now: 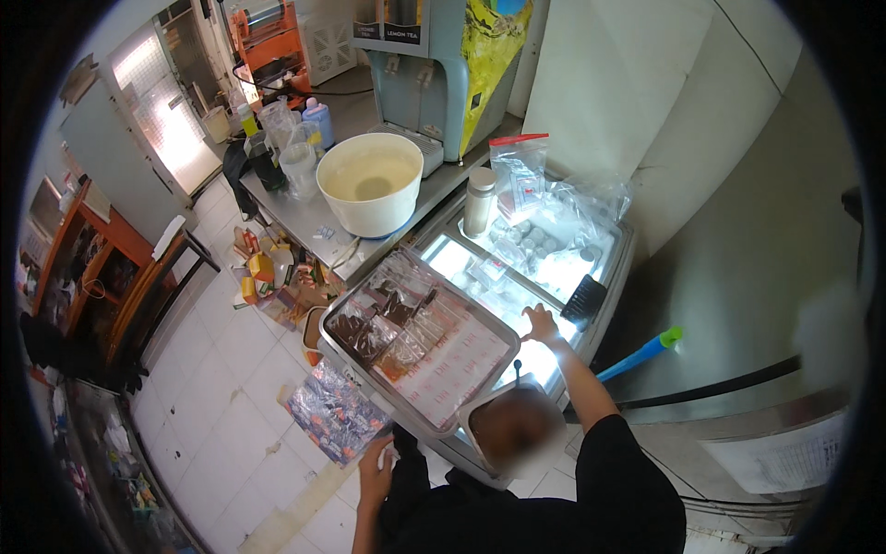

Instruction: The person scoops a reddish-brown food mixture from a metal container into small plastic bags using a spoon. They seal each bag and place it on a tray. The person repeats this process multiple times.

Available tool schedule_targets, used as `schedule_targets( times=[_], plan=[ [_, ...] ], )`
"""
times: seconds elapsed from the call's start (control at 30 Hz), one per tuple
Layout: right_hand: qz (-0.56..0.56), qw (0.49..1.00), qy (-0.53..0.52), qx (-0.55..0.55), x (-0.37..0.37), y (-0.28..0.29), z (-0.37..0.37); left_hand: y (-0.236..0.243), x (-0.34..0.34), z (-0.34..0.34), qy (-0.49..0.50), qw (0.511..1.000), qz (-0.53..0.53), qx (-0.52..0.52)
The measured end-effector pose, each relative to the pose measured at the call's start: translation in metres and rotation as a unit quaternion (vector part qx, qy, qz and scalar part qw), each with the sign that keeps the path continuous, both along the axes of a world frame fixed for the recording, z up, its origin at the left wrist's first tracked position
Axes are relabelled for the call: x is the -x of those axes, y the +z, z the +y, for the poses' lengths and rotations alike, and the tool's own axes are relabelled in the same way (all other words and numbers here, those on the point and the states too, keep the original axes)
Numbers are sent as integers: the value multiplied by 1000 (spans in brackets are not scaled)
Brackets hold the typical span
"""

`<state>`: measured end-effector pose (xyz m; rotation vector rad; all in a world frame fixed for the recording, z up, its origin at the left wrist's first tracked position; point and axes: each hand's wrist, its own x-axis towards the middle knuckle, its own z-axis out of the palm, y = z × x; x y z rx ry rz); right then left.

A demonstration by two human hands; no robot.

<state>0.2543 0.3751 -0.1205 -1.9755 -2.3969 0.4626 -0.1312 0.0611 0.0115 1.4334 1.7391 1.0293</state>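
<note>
My right hand (542,325) reaches over the brightly lit glass top (448,258) of a chest, its fingers apart and empty. It is just beyond the right corner of a metal tray (506,330). In the tray, small clear bags with dark brown contents (360,334) fill the far left, paler orange-tinted bags (406,351) lie beside them, and printed paper (452,369) covers the rest. My left hand (374,471) is low, off the tray's near-left side. Its fingers are drawn together, with a pale bit beside them that I cannot make out.
Close to me stands a pan of blurred brown stuff (512,429) with a dark handle (518,367) upright. A black brush-like object (583,302), lidded jar (480,203) and clear bags (521,175) lie across the glass. A cream tub (369,189) sits on the steel counter (323,245).
</note>
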Motion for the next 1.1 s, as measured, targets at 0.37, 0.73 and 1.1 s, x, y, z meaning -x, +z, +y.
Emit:
schedule_targets(
  times=[0.37,0.73,1.1],
  plan=[
    [304,929,-99,-185,4,79,-45,82,-132,10,-118,987,-87,-62],
    [799,517,-85,296,86,193,-253,81,-167,14,-55,854,-506,106],
    [467,856,223,-7,142,251,-286,100,-96,-33,69,993,-80,-49]
  ],
)
